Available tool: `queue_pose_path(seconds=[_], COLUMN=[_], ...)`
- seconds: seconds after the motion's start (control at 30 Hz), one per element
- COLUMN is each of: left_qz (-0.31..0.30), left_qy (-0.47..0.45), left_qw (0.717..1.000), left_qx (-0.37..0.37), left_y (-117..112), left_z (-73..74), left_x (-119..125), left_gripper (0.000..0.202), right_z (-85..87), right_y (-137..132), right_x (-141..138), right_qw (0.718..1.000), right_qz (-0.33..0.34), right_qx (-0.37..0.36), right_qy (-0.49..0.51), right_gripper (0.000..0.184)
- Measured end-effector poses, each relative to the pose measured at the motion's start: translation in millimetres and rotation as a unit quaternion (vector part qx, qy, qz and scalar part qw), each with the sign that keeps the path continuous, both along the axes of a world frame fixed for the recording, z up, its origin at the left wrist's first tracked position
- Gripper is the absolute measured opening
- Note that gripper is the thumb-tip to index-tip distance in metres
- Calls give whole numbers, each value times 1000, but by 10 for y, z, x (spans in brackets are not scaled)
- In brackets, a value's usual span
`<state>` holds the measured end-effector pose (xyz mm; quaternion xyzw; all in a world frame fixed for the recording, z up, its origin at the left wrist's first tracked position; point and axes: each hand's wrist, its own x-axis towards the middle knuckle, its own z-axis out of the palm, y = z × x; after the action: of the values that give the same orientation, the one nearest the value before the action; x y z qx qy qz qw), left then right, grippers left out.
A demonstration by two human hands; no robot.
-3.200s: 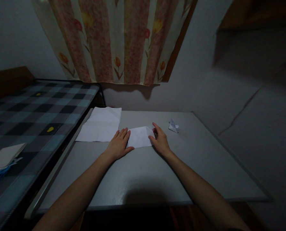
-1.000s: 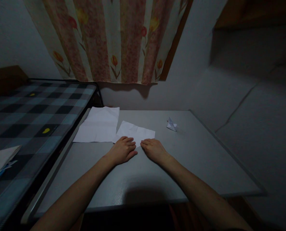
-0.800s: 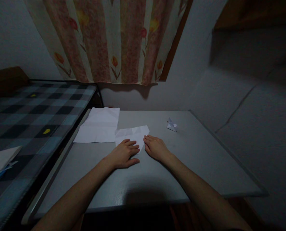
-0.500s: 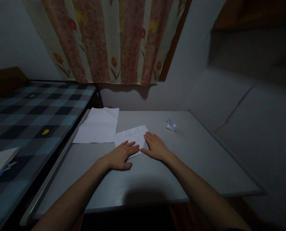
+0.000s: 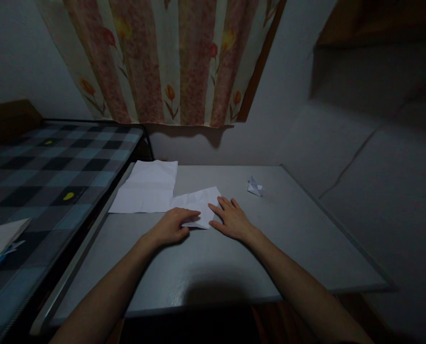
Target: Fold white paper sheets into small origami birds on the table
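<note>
There on the grey table (image 5: 230,267), between a larger white sheet (image 5: 148,186) and a small folded paper figure (image 5: 255,187), lies a white paper (image 5: 197,201), visibly creased, its right end slanting. The left hand (image 5: 168,226) covers its near left part, pinching or not I can't tell; the right hand (image 5: 233,220), fingers spread, touches its right edge.
</note>
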<state>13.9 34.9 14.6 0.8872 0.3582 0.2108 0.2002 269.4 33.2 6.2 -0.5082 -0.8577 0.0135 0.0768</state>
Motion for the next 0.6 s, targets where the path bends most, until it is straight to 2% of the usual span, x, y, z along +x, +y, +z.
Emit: queue_pose_path(seconds=[0.13,0.27,0.33,0.4,0.43,0.53,0.6], left_qz=[113,188,187,162,145,98,91], left_qy=[-32,43,88,129,147,172,169], left_qw=[989,959,950,949,950,961,967], left_qx=[93,207,233,238,233,195,169], left_y=[50,62,46,26,18,1,-11], left_z=[-74,-68,-50,-46,-51,-79,-90], left_x=[47,152,209,258,278,324,345], left_gripper=[52,55,39,18,14,19,24], right_z=[25,68,93,108,111,100,86], right_y=[-22,-45,-56,-60,-59,-34,-1], right_x=[-9,-38,-61,-87,-100,-135,-154], right_qw=[1000,999,999,998,998,997,997], right_qz=[0,25,35,38,38,35,35], right_qx=[11,24,37,48,52,60,61], right_qy=[-9,-12,-12,-13,-14,-18,-22], right_gripper=[59,55,47,39,35,28,25])
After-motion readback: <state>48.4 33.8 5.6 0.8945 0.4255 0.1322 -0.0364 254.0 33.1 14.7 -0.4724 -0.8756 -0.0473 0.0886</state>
